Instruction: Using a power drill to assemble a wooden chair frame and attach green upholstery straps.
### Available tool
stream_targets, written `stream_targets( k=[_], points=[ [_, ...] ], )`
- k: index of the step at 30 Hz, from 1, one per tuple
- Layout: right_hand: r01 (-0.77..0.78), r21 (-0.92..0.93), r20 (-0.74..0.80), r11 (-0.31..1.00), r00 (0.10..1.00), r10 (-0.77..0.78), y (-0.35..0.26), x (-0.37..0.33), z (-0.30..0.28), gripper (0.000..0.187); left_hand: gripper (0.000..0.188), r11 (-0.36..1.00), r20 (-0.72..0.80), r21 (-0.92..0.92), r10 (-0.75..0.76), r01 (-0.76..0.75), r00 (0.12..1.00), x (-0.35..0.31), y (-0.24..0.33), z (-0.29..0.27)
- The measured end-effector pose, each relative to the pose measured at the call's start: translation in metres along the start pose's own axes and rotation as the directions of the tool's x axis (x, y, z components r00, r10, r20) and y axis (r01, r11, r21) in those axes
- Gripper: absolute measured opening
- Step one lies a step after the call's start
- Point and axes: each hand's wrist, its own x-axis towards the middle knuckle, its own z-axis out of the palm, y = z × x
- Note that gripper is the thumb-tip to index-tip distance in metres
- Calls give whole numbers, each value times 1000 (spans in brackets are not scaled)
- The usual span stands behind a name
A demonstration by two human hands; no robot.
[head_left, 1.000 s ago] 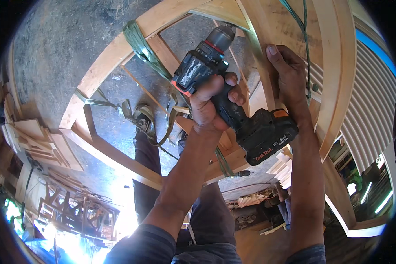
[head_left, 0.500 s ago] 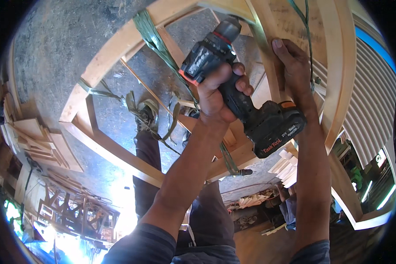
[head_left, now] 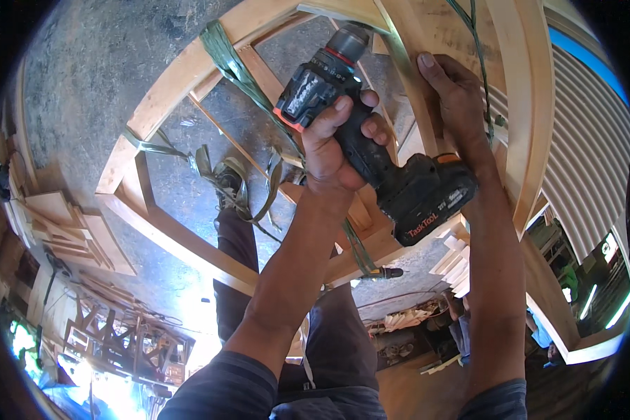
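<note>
My left hand is wrapped around the grip of a black cordless drill with red trim. The drill's chuck points up and away, close to the far corner of a pale wooden frame; whether a bit touches the wood is hidden. My right hand grips a wooden rail of the frame, thumb on its near face and the other fingers partly hidden behind. Green plastic straps are tied around the frame's curved side, and their loose ends hang inside it.
Wood boards lie stacked on the floor at left. A corrugated sheet stands at right. Small wood pieces lie beyond the frame's near side, where another tool shows partly. My shoe is seen through the frame.
The drill and my left hand have shifted slightly left. My right hand has moved a little left and up, still on the rail.
</note>
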Motion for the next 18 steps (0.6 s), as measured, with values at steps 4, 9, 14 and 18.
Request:
stream_targets(
  k=[4,9,14,18],
  points=[
    [33,4,6,999,999,-33,3,0,2,31,31,1000,36,-16,-3,4,999,-2,-2,-6],
    [81,43,22,996,996,-82,10,3,-1,32,36,1000,68,-3,9,-9,998,-13,-4,-14],
    [92,71,2,993,996,-92,7,-2,3,33,42,998,81,24,50,-52,995,-65,5,-28],
    [167,33,-95,985,982,-163,11,-5,14,32,56,936,78,324,121,-140,990,-117,28,17]
  ],
)
